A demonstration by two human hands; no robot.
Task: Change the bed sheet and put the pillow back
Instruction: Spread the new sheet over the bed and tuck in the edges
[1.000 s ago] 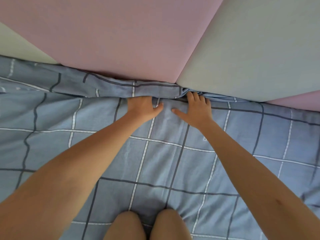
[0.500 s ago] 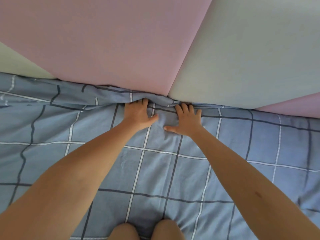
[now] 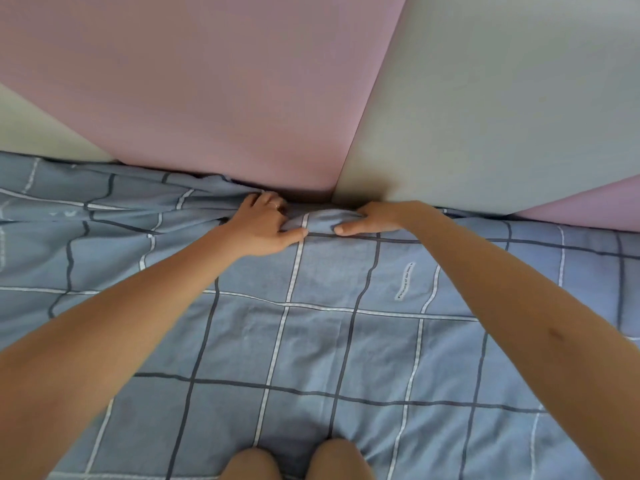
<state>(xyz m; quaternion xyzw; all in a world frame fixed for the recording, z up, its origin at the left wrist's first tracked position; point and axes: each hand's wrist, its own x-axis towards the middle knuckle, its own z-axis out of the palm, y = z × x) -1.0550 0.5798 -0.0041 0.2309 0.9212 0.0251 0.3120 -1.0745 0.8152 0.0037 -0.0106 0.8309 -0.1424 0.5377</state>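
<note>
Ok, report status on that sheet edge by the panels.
Left hand, right hand: both grip bunched edge of bed sheet. Edge against padded panels, rumpled left of hands. Pillow not in view.

Flat earlier; now left grip [image 3: 264, 227], right grip [image 3: 375, 220] pinch sheet [image 3: 329, 341] fold.

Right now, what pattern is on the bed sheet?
The bed sheet is blue with dark and white grid lines; head view.

I am looking at a home bedroom: a bed with a blue checked sheet [image 3: 311, 341] lies against a padded headboard [image 3: 225, 91] of pink and grey panels.
</note>
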